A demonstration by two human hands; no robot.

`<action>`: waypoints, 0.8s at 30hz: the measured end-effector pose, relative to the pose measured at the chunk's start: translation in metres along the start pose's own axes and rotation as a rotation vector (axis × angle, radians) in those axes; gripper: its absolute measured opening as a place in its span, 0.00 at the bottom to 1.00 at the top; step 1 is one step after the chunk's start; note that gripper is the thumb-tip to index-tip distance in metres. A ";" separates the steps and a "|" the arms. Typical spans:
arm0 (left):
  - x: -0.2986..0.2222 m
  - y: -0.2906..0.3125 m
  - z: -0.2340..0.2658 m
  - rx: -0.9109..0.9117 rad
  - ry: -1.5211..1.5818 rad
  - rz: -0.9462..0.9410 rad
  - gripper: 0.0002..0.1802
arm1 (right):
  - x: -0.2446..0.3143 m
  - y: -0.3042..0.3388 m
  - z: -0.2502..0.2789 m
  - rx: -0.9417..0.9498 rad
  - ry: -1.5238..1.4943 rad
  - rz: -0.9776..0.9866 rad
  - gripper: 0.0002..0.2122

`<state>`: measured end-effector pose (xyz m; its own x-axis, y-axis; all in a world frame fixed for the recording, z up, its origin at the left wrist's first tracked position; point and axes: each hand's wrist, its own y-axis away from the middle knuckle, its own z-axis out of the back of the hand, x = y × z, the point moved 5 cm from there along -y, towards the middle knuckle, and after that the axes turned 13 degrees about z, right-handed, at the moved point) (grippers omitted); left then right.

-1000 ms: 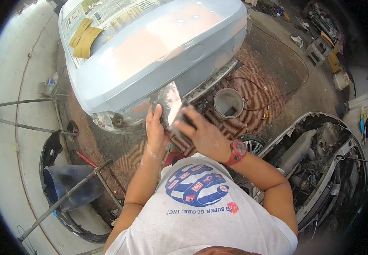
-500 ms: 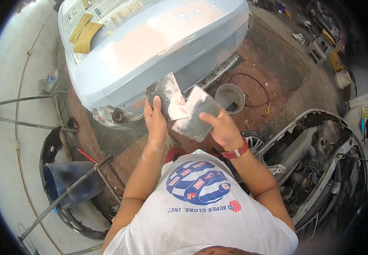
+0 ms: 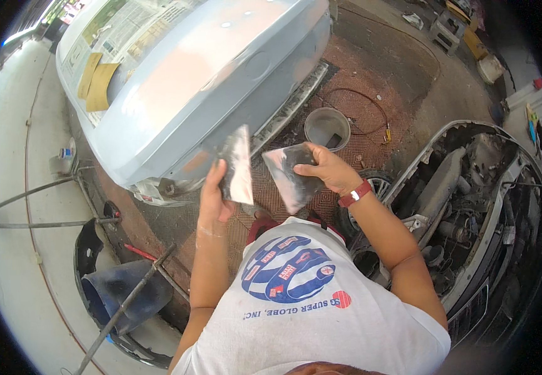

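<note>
My left hand [image 3: 213, 195] is closed on a thin flat plate [image 3: 239, 172], which is tilted and smeared with pinkish-white body filler. In my right hand [image 3: 334, 170], the thumb and fingers pinch a dark flat filler spreader [image 3: 288, 176] with pale filler along its near-left edge. A gap separates the two tools, in front of my shirt. Just beyond them stands the rear of a grey-primed car [image 3: 221, 122] with pinkish filler patches. Two curved yellow sandpaper sheets [image 3: 100, 87] lie on newspaper masking its rear window.
A round bucket [image 3: 311, 122] holding a dark block stands on the patterned floor, beside a thin hose [image 3: 386, 115]. At right is an open engine bay [image 3: 436, 187]. Metal pipes [image 3: 130, 300], a blue drum [image 3: 136, 294] and a detached bumper lie at left.
The two tools were overlapping; now they are apart, the right one turned and the left one tilted more edge-on. The view has shifted, so the car sits further left.
</note>
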<state>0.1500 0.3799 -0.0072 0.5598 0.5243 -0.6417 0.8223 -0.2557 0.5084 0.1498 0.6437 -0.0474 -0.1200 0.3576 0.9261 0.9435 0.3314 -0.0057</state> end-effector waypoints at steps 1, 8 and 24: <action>-0.005 -0.001 0.002 0.032 -0.059 -0.037 0.25 | 0.004 -0.002 0.006 -0.003 0.226 0.063 0.25; 0.006 -0.011 0.001 -0.257 -0.494 -0.245 0.29 | 0.077 -0.005 -0.075 -0.040 1.251 0.671 0.19; 0.012 -0.014 -0.005 -0.155 -0.104 -0.234 0.22 | 0.023 0.011 -0.089 0.188 1.184 0.529 0.27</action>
<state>0.1443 0.3936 -0.0192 0.3707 0.4666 -0.8030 0.9093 -0.0063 0.4161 0.1846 0.5777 0.0071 0.6826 -0.4663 0.5627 0.7237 0.5385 -0.4316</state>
